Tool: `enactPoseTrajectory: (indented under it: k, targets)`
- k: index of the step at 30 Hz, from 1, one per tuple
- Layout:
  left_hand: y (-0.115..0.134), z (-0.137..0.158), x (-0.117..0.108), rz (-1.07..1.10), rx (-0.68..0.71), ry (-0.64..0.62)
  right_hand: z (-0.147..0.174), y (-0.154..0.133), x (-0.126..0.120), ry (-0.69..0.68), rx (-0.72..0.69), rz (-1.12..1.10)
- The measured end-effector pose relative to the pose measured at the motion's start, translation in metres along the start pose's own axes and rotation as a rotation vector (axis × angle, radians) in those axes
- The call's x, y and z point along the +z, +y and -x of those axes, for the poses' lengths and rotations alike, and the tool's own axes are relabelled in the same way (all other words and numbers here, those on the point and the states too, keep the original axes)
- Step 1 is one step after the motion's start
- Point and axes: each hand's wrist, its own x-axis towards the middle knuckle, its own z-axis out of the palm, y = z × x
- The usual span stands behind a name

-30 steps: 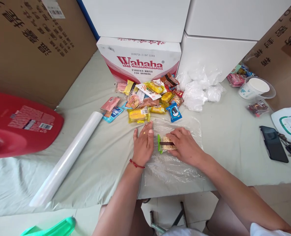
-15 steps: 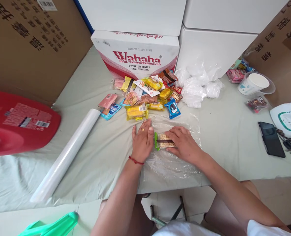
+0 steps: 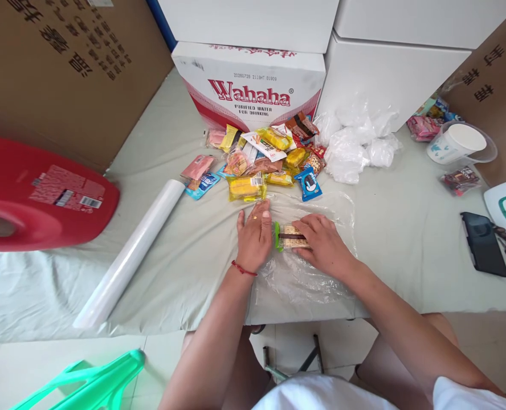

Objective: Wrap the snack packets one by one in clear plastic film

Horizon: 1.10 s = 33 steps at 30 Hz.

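Observation:
A clear plastic bag [image 3: 278, 287] lies flat on the cloth-covered table in front of me. On it rests a packet of sandwich crackers [image 3: 288, 236] with a dark filling stripe and a green end. My right hand [image 3: 323, 245] grips the right part of this packet, thumb at its near edge and fingers over the far side, so that end is hidden. Just left of the green end, my left hand [image 3: 255, 236] lies flat with its fingers stretched out, at the bag's left edge. A red string bracelet [image 3: 243, 268] circles my left wrist.
Wrapped snacks [image 3: 274, 165] are heaped before a Wahaba-style water carton [image 3: 253, 94], beside crumpled clear bags [image 3: 353, 148]. A plastic film roll [image 3: 129, 253] and red jug [image 3: 73, 199] are left; a phone [image 3: 484, 244] and paper cup [image 3: 458, 145] are right.
The whole view has shifted slightly, so things appear a little farther right. Both hands and the cracker packet keep nearly the same places on the table.

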Motion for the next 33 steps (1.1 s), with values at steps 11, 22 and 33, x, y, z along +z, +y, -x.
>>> enactPoseTrajectory:
  k: [11, 22, 33]
  targets:
    - [0.000, 0.000, 0.000, 0.072, -0.024, 0.042, 0.003, 0.011, -0.004, -0.005, -0.031, -0.093]
    - [-0.010, -0.002, -0.004, 0.257, -0.003, 0.128, -0.001, 0.007, 0.002, -0.022, -0.031, -0.011]
    - [-0.014, -0.007, -0.004, 0.282, 0.016, 0.161, 0.009, 0.004, 0.000, 0.089, -0.020, -0.035]
